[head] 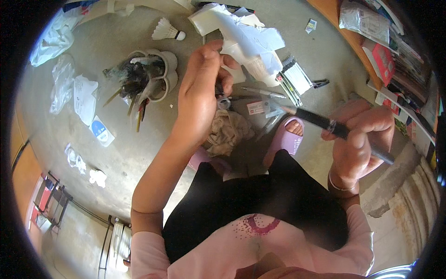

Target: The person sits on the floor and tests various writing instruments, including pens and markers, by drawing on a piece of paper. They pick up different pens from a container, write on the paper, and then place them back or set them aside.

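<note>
My left hand (204, 80) is in front of me with its fingers curled. A small dark object with a round, pale-rimmed end (223, 102) shows under those fingers; most of it is hidden, so its kind is unclear. On the right, my right hand (364, 139) grips a slim black pen-like tool (315, 120). The tool slants up to the left, its brownish tip pointing toward my left hand, and the two stay apart. Below my left hand, a crumpled beige cloth (228, 132) lies on the floor between my slippers (284, 137).
A scalloped pen holder (170, 62) lies with dark contents and sticks spilling out. Beyond are a shuttlecock (169, 30) and torn papers (251, 42). A pen (263, 92) and a flat pack of slim items (296, 78) lie nearby. A loaded wooden shelf (343, 38) borders the right.
</note>
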Demonstrator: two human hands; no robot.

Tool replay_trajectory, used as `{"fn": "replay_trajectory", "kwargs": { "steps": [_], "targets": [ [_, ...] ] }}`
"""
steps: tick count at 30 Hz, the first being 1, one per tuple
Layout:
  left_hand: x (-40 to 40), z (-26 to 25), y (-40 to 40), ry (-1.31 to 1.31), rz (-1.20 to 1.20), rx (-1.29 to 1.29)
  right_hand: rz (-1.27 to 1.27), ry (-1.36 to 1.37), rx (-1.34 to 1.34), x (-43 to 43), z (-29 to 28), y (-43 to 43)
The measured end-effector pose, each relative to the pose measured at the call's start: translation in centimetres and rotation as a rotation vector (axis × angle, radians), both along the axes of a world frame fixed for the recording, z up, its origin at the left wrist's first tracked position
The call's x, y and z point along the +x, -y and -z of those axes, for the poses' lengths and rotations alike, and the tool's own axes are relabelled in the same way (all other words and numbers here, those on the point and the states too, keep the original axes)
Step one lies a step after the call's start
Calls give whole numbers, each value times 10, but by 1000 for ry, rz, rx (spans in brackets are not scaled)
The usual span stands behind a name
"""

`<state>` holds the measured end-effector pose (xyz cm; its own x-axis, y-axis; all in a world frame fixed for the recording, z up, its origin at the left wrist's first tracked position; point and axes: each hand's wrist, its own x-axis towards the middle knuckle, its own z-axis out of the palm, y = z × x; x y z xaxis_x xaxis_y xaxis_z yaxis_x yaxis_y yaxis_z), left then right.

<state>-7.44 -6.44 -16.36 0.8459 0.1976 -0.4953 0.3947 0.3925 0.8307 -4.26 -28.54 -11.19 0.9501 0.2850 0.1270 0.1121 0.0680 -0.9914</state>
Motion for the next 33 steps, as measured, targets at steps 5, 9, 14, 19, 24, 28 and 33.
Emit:
{"fn": "replay_trajectory", "kwargs": {
  "steps": [5,9,14,19,24,28,33],
  "targets": [
    [-3,-10,7,83,59,-3,-244,-24,93,5,-17,-19],
    [-2,-12,12,93,86,104,-255,6,71,-1,-4,-16],
    [-1,-18,15,128,138,176,-307,107,57,4,7,-20],
    [-6,-12,16,173,170,259,-212,4,-65,-3,0,-28],
    [-21,-12,20,129,303,139,-318,16,-280,3,-5,-23],
    [-31,-15,26,220,367,151,-291,-183,-148,-2,7,-34],
    [-46,-39,16,128,403,-46,-317,-325,55,-14,21,-34]
  ]
}}
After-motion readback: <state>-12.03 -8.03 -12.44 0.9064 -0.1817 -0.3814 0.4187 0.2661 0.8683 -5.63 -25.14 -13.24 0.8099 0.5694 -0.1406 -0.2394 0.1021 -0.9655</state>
